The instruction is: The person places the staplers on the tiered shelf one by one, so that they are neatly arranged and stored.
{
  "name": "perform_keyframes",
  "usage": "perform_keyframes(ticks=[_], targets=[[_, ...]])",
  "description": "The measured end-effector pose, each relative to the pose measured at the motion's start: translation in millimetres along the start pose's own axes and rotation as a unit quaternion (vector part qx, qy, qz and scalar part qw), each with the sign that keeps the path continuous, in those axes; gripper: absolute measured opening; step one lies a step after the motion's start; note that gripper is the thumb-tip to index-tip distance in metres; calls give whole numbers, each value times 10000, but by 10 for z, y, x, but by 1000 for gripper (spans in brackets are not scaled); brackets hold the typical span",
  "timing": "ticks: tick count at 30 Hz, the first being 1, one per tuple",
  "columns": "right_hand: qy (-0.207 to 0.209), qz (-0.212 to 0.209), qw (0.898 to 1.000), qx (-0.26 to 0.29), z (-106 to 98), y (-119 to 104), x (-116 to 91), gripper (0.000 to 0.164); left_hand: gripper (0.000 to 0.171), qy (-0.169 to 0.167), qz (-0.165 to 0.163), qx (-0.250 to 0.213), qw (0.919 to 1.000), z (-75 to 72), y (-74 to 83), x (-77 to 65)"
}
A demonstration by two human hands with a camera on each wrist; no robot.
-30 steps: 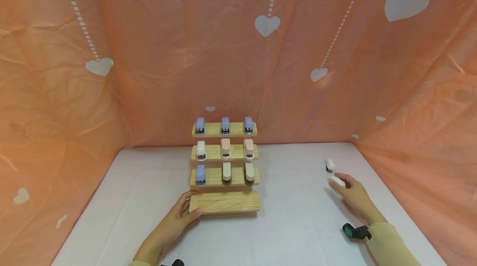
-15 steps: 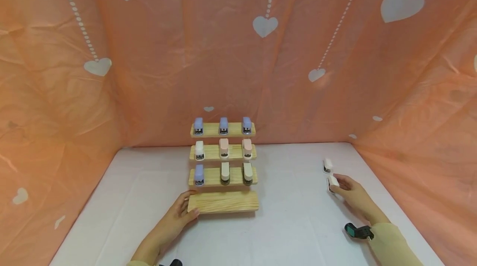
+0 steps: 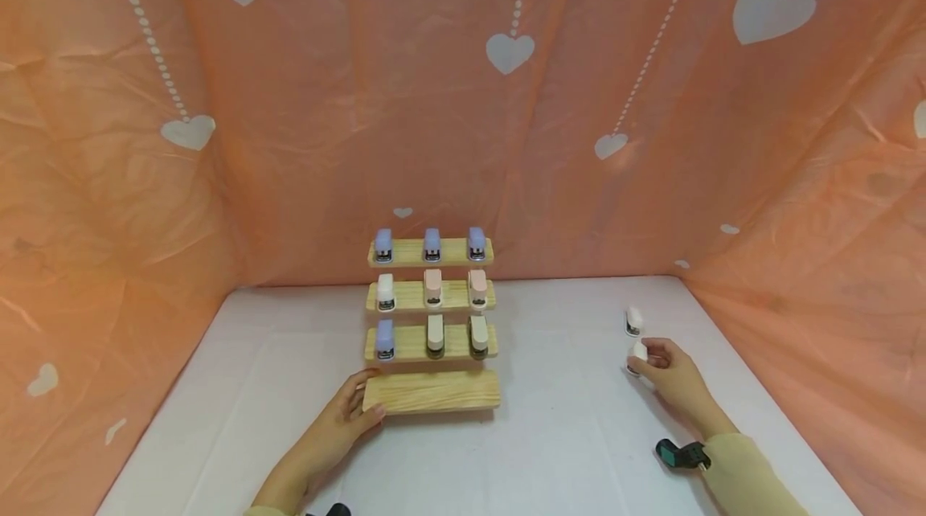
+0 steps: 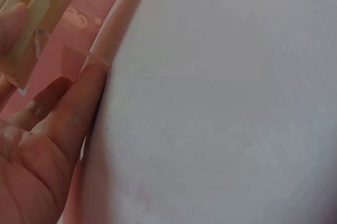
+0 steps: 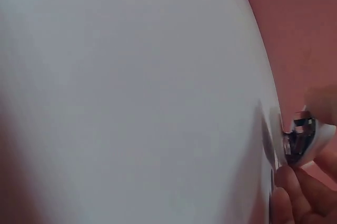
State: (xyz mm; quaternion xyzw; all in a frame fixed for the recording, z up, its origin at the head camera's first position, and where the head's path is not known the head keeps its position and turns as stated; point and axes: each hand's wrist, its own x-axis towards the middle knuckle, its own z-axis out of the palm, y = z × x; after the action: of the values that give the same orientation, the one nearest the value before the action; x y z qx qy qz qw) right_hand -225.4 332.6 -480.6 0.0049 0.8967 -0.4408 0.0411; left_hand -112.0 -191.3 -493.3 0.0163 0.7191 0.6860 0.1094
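My right hand pinches a small white stapler at the table's right side. In the right wrist view, the stapler's metal front shows between the fingers. Another white stapler sits just beyond it. My left hand holds the left end of a tiered wooden display rack, thumb on the lowest board. In the left wrist view its other fingers lie by a transparent support under the board. The lowest board is bare; the tiers above carry purple, white, pink and cream staplers.
A white cloth covers the table. Orange curtains with white hearts hang at the back and both sides. A dark wrist device sits at my right sleeve.
The white stapler in my right hand has turned from slanted to nearly upright, its front towards me, and shifted slightly left. My left hand stays on the rack.
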Motion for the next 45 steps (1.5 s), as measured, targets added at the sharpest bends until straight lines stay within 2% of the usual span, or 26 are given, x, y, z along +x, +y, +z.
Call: perform_keyframes(ticks=[3, 8, 11, 16, 24, 31, 39, 45], targets=[[129, -119, 9998, 80, 103, -69, -36, 74, 68, -60, 0, 26, 10000, -21, -4, -12], [295, -532, 9981, 112, 319, -289, -124, 67, 66, -326, -33, -310, 9990, -64, -12, -44], [320, -799, 9958, 322, 463, -441, -177, 61, 67, -450, -76, -487, 9978, -71, -6, -55], [170, -1282, 9888, 739, 713, -697, -306, 53, 68, -499, -213, -703, 9961, -58, 19, -67], [-217, -1871, 9727, 1356, 1045, -1258, -638, 46, 68, -429, -270, -809, 9954, -55, 14, -60], [-159, -1959, 9745, 1084, 1402, -1241, -609, 45, 68, -433, -252, -813, 9954, -52, 5, -58], [-157, -2787, 9573, 746, 1674, -1374, -665, 43, 67, -376, -283, -827, 9955, -60, 15, -60], [-509, -2755, 9567, 788, 1870, -1514, -700, 43, 65, -372, -360, -827, 9952, -61, 12, -49]])
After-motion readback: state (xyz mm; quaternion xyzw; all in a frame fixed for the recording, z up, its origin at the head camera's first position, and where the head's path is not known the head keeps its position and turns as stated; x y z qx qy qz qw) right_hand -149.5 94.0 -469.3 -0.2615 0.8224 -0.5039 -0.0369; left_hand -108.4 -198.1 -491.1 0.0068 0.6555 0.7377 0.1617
